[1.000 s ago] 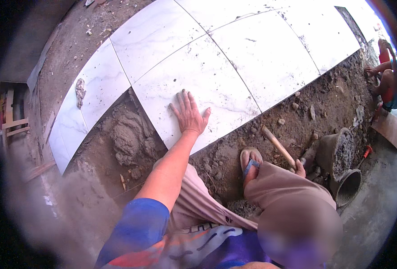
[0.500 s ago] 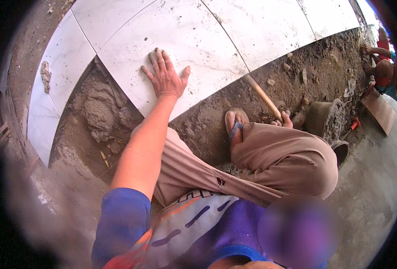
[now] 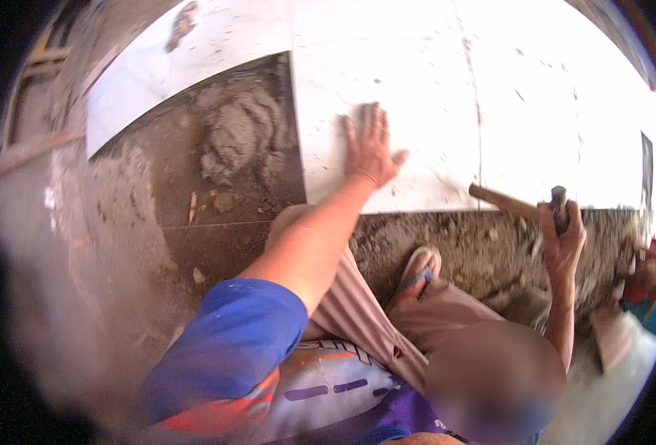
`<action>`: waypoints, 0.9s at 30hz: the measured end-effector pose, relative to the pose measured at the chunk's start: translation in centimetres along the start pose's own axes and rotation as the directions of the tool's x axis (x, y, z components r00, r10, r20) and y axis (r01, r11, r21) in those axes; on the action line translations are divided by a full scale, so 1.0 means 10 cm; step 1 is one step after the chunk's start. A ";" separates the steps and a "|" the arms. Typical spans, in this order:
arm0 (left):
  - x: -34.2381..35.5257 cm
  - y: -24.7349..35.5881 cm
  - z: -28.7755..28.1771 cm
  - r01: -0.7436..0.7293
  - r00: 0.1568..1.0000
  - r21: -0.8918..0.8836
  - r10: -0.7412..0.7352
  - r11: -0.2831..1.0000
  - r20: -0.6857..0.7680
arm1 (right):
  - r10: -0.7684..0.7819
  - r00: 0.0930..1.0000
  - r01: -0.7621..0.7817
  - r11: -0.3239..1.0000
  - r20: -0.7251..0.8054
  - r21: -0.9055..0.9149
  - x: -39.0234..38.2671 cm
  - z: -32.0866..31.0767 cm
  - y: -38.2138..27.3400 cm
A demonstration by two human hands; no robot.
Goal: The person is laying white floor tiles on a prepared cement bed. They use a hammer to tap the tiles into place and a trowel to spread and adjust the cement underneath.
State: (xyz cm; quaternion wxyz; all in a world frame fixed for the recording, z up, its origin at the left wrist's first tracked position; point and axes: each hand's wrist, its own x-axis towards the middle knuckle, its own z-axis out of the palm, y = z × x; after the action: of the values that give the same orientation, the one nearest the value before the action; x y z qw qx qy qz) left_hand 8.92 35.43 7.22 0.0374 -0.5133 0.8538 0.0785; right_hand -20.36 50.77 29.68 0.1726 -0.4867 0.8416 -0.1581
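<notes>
Left hand [image 3: 371, 148] lies flat and open on the white tile [image 3: 387, 81], while the right hand [image 3: 561, 241], off to its right, grips a wooden-handled hammer [image 3: 517, 204] whose handle points back left toward that tile's near edge.

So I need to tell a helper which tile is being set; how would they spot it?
Find the white tiled floor. Along its edge by the bare dirt, the tile is the one with the left hand pressed flat on it, beside the grey mortar mound.

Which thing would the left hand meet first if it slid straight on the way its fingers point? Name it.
The left hand lies flat on the white tile, fingers pointing up the picture. Straight on, only more tile surface shows; the way looks free to the picture's top edge.
</notes>
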 end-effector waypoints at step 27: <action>1.08 -1.36 -0.14 0.215 0.964 -0.073 -0.224 0.974 -0.146 | 0.093 0.935 -0.234 0.888 0.342 0.397 1.02 1.09 -2.05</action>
State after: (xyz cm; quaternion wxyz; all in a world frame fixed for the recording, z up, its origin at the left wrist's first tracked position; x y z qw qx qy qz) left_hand 15.86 19.56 5.77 -0.0344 -0.6100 0.7895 0.0585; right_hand -4.62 31.01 27.51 0.4201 -0.3816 0.7858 -0.2458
